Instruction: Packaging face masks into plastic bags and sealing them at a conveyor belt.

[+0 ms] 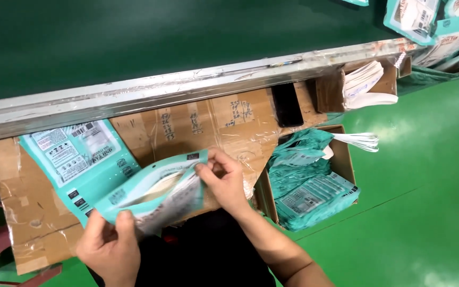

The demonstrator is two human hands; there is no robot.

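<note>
Both hands hold a teal pouch (155, 194) over a taped cardboard sheet (33, 212), below the metal rail (134, 95). The left hand (110, 247) pinches its lower corner, thumb and fingers closed on it. The right hand (227, 180) grips the top edge, fingers curled. Another pouch (75, 154) lies flat just beside it. A box (346, 159) of pouches stands to the right.

The left hand (110, 247) is low and close to the body, with its back facing up and its thumb and fingers pinched shut. The right hand (224, 180) is higher and farther out, its fingers curled and pinched too. The right forearm is bare and slants down toward the body.
</note>
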